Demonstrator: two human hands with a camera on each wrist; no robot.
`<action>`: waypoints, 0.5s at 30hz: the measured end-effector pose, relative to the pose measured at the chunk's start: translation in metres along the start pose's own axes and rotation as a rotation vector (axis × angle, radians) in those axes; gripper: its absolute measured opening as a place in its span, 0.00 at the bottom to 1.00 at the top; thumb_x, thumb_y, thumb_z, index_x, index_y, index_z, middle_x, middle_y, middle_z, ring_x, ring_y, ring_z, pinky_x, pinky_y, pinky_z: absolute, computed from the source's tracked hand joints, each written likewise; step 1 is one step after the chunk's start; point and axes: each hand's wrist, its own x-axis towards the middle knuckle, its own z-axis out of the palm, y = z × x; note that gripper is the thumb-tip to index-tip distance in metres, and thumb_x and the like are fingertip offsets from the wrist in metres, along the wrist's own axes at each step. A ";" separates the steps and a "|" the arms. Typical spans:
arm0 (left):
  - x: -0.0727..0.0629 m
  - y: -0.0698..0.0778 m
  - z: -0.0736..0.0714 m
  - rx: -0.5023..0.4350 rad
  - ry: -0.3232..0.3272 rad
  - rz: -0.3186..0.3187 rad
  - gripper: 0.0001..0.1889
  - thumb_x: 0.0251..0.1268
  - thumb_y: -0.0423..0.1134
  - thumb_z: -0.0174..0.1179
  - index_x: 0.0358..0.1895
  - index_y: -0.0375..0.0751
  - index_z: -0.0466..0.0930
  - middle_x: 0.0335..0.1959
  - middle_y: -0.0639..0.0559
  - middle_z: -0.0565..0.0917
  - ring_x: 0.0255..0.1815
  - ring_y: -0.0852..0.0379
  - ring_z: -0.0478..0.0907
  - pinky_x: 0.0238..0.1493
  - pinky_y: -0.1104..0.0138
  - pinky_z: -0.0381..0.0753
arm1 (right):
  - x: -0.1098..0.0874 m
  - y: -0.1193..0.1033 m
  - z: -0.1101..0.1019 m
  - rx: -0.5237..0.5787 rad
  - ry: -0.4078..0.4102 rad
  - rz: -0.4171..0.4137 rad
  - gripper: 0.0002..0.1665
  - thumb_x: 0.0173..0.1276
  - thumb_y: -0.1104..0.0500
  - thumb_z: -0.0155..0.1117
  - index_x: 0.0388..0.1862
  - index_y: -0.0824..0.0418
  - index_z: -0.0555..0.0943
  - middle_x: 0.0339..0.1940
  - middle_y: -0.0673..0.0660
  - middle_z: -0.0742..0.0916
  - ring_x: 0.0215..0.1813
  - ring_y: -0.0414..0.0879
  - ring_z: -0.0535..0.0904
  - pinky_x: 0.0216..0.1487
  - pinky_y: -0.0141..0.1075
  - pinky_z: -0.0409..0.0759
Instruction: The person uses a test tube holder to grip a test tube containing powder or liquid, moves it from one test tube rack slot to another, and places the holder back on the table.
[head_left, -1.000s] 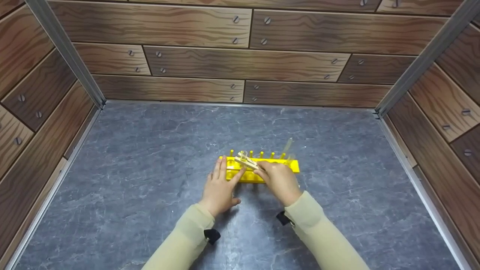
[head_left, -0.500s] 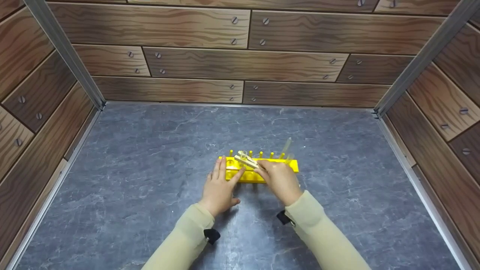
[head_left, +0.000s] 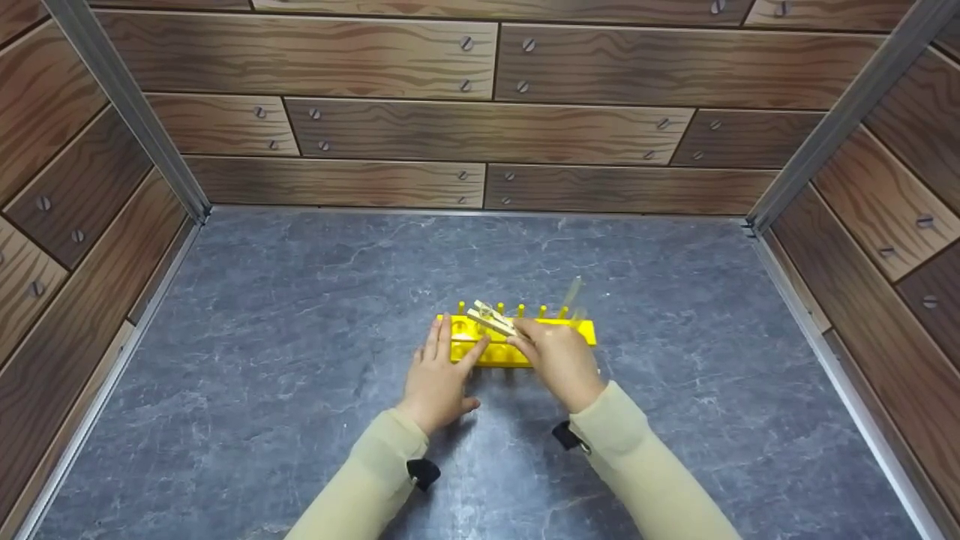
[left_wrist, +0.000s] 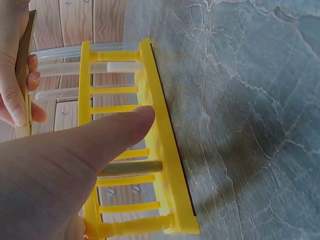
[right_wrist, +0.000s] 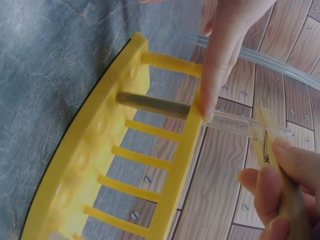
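Observation:
A yellow test tube rack [head_left: 544, 332] stands mid-table. My left hand [head_left: 435, 382] touches its left end with fairly straight fingers; in the left wrist view one finger [left_wrist: 127, 125] lies across the side. My right hand [head_left: 562, 364] grips a wooden test tube holder [head_left: 491, 322] over the rack. The holder's jaws are around the upper part of a test tube [right_wrist: 155, 106] with brownish contents, which stands in the rack with its lower end on the base. Whether the jaws are tight on the glass I cannot tell.
At the rack's right end stand several clear tubes [left_wrist: 60, 94], one with white contents [left_wrist: 124, 66]. Yellow pegs [head_left: 522, 309] line the rack's far side. Wood-patterned walls [head_left: 480, 131] surround the grey marbled table [head_left: 300, 315] on the far side, left and right.
Both hands, the holder and the rack keep nearly the same places. The head view tilts up very slightly.

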 end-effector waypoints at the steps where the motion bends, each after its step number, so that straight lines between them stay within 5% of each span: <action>1: 0.000 0.000 0.000 -0.001 -0.002 0.000 0.48 0.46 0.63 0.66 0.73 0.61 0.54 0.71 0.27 0.44 0.71 0.33 0.43 0.59 0.45 0.65 | 0.000 0.000 0.000 0.000 0.000 0.003 0.13 0.60 0.56 0.66 0.42 0.63 0.84 0.33 0.57 0.88 0.30 0.46 0.83 0.30 0.36 0.81; 15: -0.001 -0.001 0.001 0.000 0.015 0.005 0.48 0.45 0.63 0.67 0.72 0.60 0.54 0.71 0.27 0.45 0.71 0.33 0.44 0.58 0.45 0.67 | -0.001 -0.001 -0.003 -0.004 0.044 -0.018 0.15 0.60 0.56 0.66 0.44 0.62 0.84 0.36 0.57 0.88 0.32 0.47 0.84 0.33 0.36 0.82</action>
